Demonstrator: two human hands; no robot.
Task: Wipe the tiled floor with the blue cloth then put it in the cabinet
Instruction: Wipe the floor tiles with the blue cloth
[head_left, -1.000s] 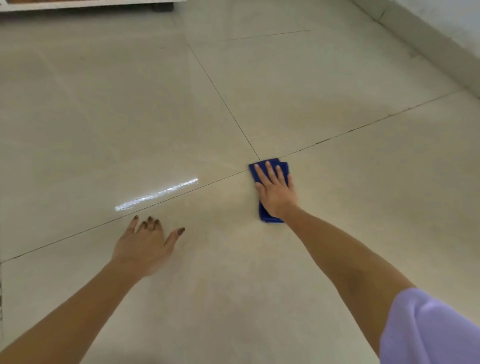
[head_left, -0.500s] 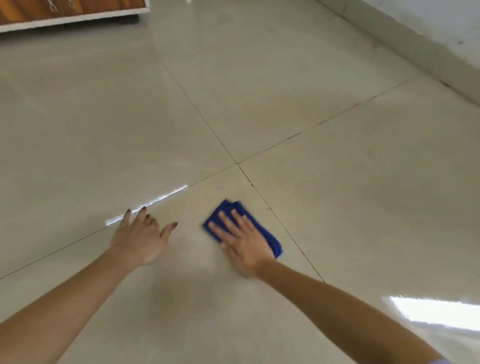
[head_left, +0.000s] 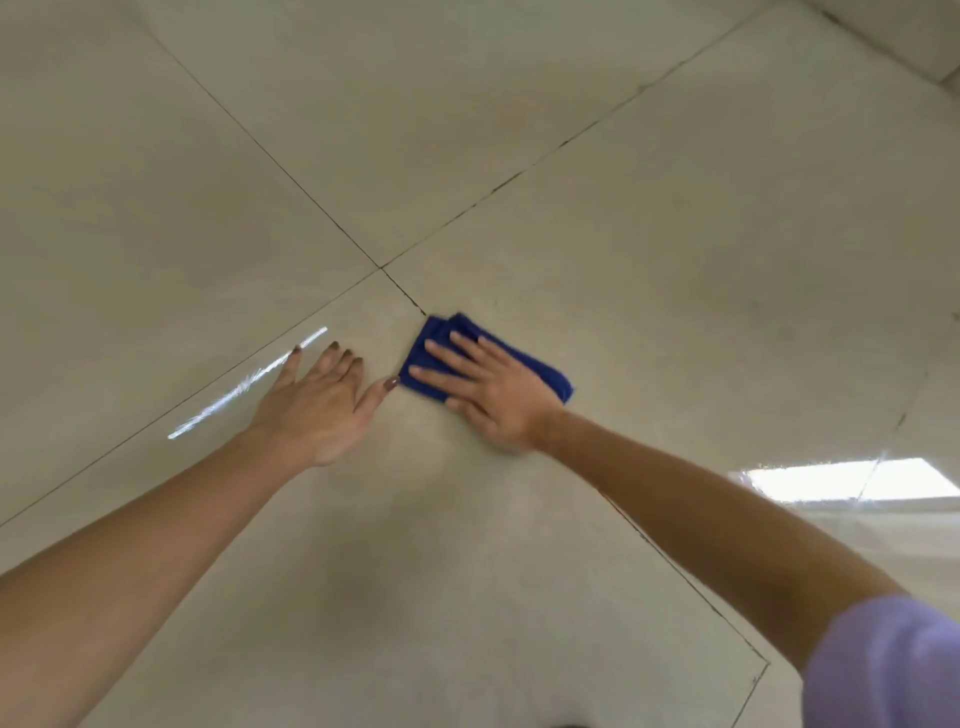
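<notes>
Cloth under right palm, wiping still under way

Blue cloth (head_left: 485, 358) lies folded on the tiled floor (head_left: 675, 234), just below the spot where four tiles meet. Right hand (head_left: 483, 389) rests flat on it, fingers spread, pressing down rather than gripping. Left hand (head_left: 322, 400) lies flat on bare tile just beside, released, holding nothing; its thumb tip nearly touches the cloth's near-left corner. Cloth's long axis runs from upper left to lower right, roughly across the right forearm's line. Right hand alone controls it. No cabinet in sight, so stowing looks some way off; lifting calls for closing the fingers first.
</notes>
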